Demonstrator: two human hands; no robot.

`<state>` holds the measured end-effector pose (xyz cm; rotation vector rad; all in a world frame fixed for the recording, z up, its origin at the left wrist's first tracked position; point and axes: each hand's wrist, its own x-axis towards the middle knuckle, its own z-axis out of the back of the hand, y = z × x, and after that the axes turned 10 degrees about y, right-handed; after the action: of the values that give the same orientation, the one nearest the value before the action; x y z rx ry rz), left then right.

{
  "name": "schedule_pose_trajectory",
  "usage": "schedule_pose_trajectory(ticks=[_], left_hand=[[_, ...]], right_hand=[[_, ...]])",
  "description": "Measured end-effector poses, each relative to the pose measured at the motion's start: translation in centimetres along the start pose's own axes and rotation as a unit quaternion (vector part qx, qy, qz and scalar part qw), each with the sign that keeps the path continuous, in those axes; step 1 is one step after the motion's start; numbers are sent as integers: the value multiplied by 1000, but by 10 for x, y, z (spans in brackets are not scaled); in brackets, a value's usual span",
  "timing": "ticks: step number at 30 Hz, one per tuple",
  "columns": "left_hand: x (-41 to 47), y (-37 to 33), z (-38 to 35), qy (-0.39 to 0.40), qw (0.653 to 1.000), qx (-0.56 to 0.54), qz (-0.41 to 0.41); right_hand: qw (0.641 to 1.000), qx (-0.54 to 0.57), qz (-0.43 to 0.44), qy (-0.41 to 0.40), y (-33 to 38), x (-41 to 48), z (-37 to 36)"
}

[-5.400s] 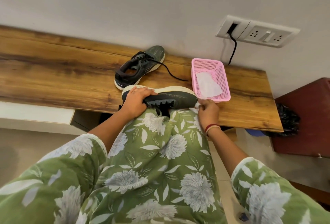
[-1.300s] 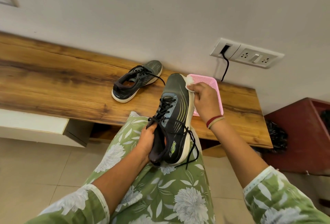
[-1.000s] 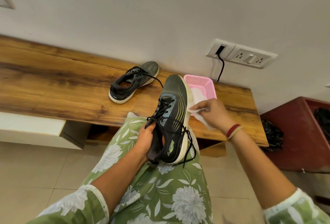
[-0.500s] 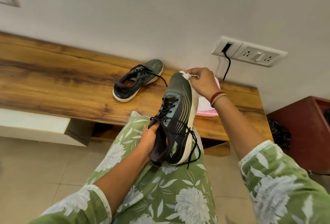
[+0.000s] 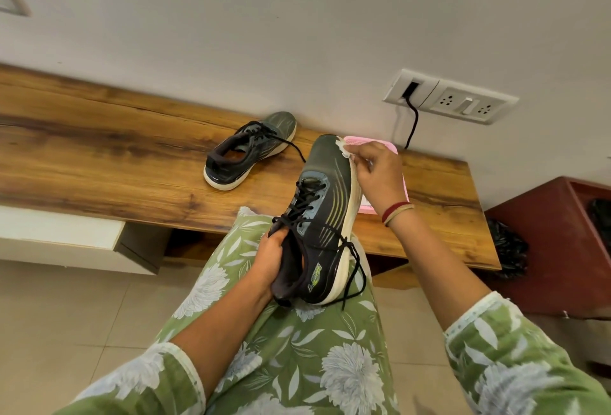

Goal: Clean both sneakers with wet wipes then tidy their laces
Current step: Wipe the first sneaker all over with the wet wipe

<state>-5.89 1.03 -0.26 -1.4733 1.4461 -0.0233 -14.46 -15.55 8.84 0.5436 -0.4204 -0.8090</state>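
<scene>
A dark grey sneaker (image 5: pixel 325 203) with a white sole and loose black laces stands toe-up over my lap. My left hand (image 5: pixel 272 257) grips it at the heel opening. My right hand (image 5: pixel 377 175) pinches a white wet wipe (image 5: pixel 342 149) and presses it against the sole edge near the toe. The second sneaker (image 5: pixel 248 150) lies on the wooden shelf (image 5: pixel 99 157), its lace trailing to the right. The pink basket (image 5: pixel 401 183) sits behind my right hand, mostly hidden.
A white switch and socket plate (image 5: pixel 449 104) with a black cable plugged in hangs on the wall above the basket. A red-brown cabinet (image 5: pixel 555 242) and a black bag (image 5: pixel 506 246) stand at the right. Tiled floor lies below the shelf.
Over five seconds the sneaker went from lying on the shelf edge to held toe-up. My right hand swept the wipe down the sole's side and back up to the toe.
</scene>
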Motion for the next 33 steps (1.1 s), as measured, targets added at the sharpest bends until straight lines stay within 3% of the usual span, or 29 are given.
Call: schedule_pose_trajectory(ticks=[6, 11, 14, 17, 20, 22, 27, 33], left_hand=[[-1, 0, 1, -11, 1000, -19, 22], [-1, -5, 0, -19, 997, -79, 9], [-1, -6, 2, -26, 998, -63, 10], [0, -4, 3, -26, 999, -43, 12], [0, -2, 1, -10, 1000, -14, 14], [-2, -3, -1, -6, 1000, -7, 17], [-1, -5, -2, -21, 999, -34, 10], [-2, -4, -5, -24, 999, -29, 10]], right_hand=[[999, 3, -22, -23, -2, -55, -14], [995, -94, -16, -19, 5, -107, -42], [998, -48, -34, -3, 2, -121, -41], [996, 43, -73, -19, 3, -99, -16], [994, 46, -31, -89, 14, -46, 11], [998, 20, -10, -61, 19, -3, 17], [995, -49, -50, 77, 11, 42, -7], [997, -1, -78, 19, 3, 3, -10]])
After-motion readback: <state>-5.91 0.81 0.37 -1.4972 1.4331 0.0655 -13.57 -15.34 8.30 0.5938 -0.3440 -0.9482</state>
